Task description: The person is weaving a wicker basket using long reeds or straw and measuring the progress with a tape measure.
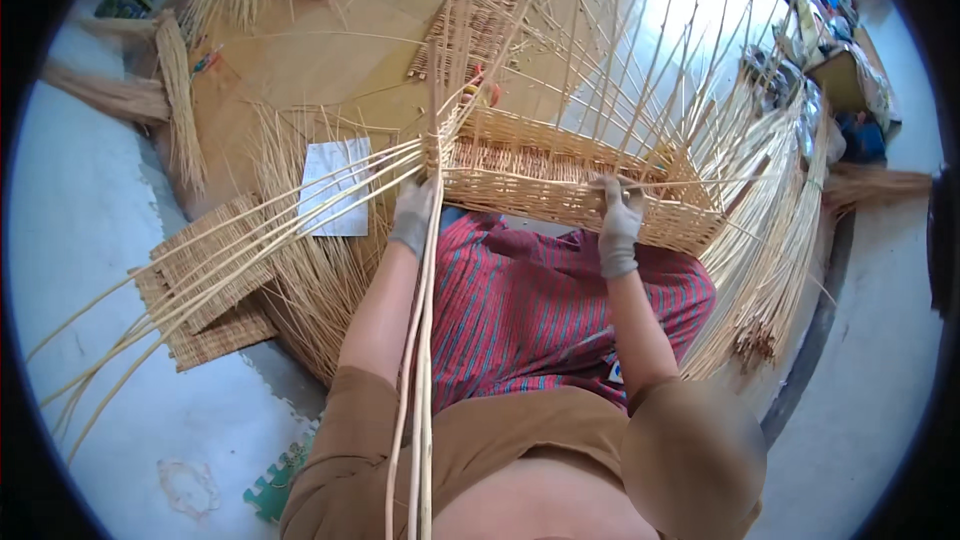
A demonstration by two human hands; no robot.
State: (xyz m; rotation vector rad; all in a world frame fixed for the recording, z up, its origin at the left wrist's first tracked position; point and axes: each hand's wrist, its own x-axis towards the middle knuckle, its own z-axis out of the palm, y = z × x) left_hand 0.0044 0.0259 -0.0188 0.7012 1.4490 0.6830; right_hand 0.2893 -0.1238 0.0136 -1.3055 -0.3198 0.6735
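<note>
A long rectangular wicker basket (560,192), partly woven, lies tilted across my lap on a striped red and blue cloth (530,290). Tall rods stand up from its far and left sides. My left hand (412,212), in a grey glove, is closed at the basket's left corner, its fingertips partly hidden behind the rods. From that corner a bundle of willow rods (290,225) fans out to the left, and a few more run down towards me. My right hand (620,220), also gloved, grips the near rim right of the middle, with its fingers bent over the edge.
Loose straw-coloured rods (780,240) lie in a large heap on the right. Flat woven panels (205,270) and a white paper sheet (336,185) lie on the left. Another woven panel (470,25) is beyond the basket. Bags and clutter (835,50) stand far right.
</note>
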